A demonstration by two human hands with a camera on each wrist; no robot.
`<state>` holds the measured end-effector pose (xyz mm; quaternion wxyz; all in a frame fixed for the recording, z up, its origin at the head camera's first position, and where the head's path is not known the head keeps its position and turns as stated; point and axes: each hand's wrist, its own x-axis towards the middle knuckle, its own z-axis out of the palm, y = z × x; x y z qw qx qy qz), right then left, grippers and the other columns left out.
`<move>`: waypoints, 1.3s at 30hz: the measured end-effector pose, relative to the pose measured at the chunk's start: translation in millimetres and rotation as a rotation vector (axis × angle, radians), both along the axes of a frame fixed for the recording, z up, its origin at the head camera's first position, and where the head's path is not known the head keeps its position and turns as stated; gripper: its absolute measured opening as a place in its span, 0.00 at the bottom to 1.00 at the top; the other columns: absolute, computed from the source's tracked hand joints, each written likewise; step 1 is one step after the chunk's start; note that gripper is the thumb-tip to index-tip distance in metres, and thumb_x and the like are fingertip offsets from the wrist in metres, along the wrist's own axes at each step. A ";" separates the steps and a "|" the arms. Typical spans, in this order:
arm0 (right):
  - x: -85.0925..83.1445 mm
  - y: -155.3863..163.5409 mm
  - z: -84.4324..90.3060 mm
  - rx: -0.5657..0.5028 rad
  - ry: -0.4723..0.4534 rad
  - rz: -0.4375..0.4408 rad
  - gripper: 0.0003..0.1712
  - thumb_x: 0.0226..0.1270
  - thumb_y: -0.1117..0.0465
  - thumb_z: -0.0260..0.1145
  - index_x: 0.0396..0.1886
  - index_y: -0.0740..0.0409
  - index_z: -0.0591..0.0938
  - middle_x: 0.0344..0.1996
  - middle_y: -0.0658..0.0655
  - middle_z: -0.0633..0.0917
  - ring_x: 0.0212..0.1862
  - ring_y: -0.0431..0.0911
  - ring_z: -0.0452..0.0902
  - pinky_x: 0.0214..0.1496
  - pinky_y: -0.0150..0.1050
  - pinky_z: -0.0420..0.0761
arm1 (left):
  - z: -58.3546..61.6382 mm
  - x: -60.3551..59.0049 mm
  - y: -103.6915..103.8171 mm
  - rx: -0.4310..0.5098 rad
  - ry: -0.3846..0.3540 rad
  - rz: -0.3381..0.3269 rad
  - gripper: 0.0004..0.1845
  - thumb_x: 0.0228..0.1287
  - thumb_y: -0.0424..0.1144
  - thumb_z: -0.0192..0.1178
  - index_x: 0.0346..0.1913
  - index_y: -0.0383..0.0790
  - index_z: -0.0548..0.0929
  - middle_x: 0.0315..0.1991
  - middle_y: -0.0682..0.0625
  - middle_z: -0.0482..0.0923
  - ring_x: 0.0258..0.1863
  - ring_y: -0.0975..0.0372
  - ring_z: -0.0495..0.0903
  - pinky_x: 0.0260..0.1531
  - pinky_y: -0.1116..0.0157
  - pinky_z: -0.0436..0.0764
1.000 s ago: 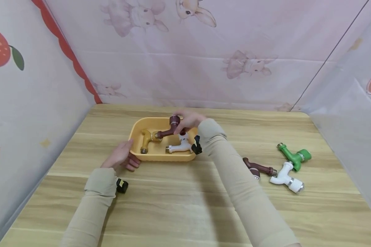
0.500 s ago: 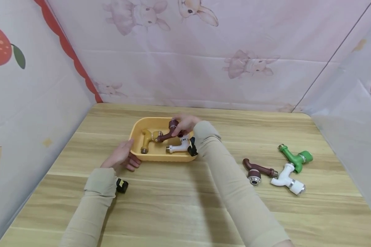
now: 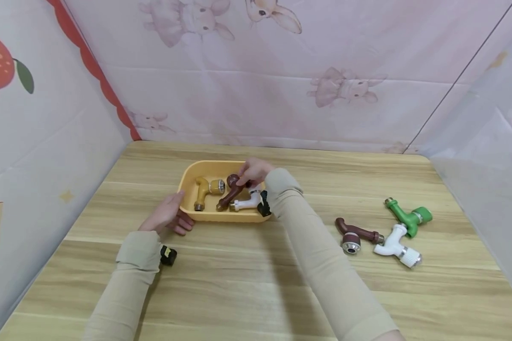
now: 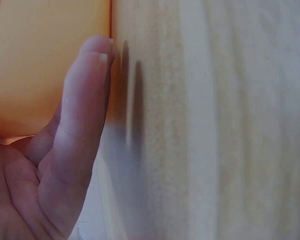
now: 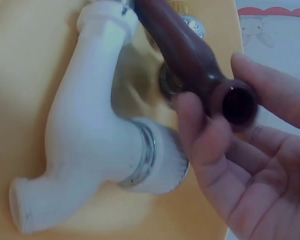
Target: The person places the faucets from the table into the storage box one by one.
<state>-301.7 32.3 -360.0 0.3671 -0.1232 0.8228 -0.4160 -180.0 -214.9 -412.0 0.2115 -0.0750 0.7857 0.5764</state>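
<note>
A yellow tray (image 3: 224, 217) holds a mustard-yellow faucet (image 3: 202, 193) on its left and a white faucet (image 3: 248, 202) on its right. Between these two is a dark red faucet (image 3: 229, 196). My right hand (image 3: 256, 171) pinches the dark red one near its spout, whose round opening shows in the right wrist view. Its threaded end is low in the tray; whether it touches the floor I cannot tell. My left hand (image 3: 165, 215) rests against the tray's left front corner. In the left wrist view its fingers (image 4: 80, 115) lie nearly straight along the orange-looking tray wall.
To the right on the wooden table (image 3: 222, 284) lie a green faucet (image 3: 408, 219), another white faucet (image 3: 394, 244) and another dark red faucet (image 3: 358, 233), close together. Printed cloth walls (image 3: 256, 104) stand at the back and both sides.
My right hand has lowered the dark red faucet into the tray and turned it, so its threaded end has swung from beside the yellow faucet toward the front. The left hand stays at the tray.
</note>
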 end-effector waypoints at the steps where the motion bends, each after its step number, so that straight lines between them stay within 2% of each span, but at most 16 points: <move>1: -0.4 0.6 -0.8 0.003 -0.004 -0.001 0.21 0.59 0.71 0.63 0.52 0.69 0.72 0.46 0.64 0.75 0.32 0.46 0.74 0.32 0.32 0.78 | -0.5 0.2 0.0 -0.002 0.002 -0.005 0.35 0.71 0.56 0.23 0.57 0.22 0.56 0.27 0.35 0.78 0.23 0.51 0.81 0.26 0.53 0.83; 8: -0.1 5.8 1.3 0.029 0.020 0.024 0.14 0.60 0.71 0.61 0.47 0.72 0.76 0.41 0.65 0.79 0.35 0.48 0.78 0.40 0.36 0.82 | -0.9 1.2 0.2 -0.013 0.010 -0.012 0.35 0.71 0.56 0.22 0.60 0.22 0.52 0.27 0.36 0.78 0.24 0.51 0.80 0.26 0.53 0.83; 13: 3.5 7.5 6.5 0.066 0.047 0.039 0.14 0.59 0.73 0.61 0.46 0.72 0.77 0.42 0.65 0.80 0.36 0.49 0.79 0.42 0.35 0.81 | 1.7 1.6 0.9 -0.010 0.011 -0.019 0.36 0.71 0.56 0.21 0.60 0.22 0.52 0.28 0.36 0.78 0.24 0.51 0.80 0.27 0.52 0.83; 25: 7.5 13.6 17.7 0.145 0.150 0.073 0.13 0.59 0.73 0.60 0.45 0.71 0.77 0.41 0.64 0.81 0.37 0.49 0.80 0.38 0.32 0.82 | -1.3 0.2 1.2 -0.017 0.009 -0.003 0.35 0.71 0.56 0.23 0.58 0.23 0.54 0.26 0.37 0.78 0.23 0.52 0.81 0.26 0.53 0.83; 28: 8.4 15.1 21.4 0.149 0.158 0.084 0.12 0.60 0.71 0.60 0.44 0.69 0.78 0.42 0.63 0.81 0.38 0.49 0.80 0.38 0.32 0.82 | -0.8 0.2 0.6 -0.017 0.010 -0.002 0.34 0.71 0.55 0.23 0.58 0.23 0.54 0.26 0.38 0.78 0.23 0.52 0.81 0.26 0.53 0.83; 33: 9.6 15.9 25.1 0.137 0.176 0.098 0.06 0.62 0.70 0.59 0.37 0.68 0.78 0.39 0.61 0.82 0.33 0.48 0.80 0.36 0.33 0.82 | 0.7 0.0 0.6 -0.018 0.012 -0.012 0.34 0.71 0.55 0.22 0.58 0.23 0.54 0.26 0.38 0.78 0.23 0.52 0.81 0.26 0.53 0.83; 39: 12.1 18.4 31.0 0.106 0.171 0.100 0.04 0.61 0.68 0.60 0.35 0.66 0.77 0.41 0.64 0.80 0.34 0.50 0.80 0.36 0.34 0.82 | 0.6 -0.8 0.8 -0.018 0.007 -0.011 0.34 0.72 0.55 0.22 0.58 0.22 0.53 0.26 0.38 0.79 0.23 0.52 0.81 0.26 0.54 0.83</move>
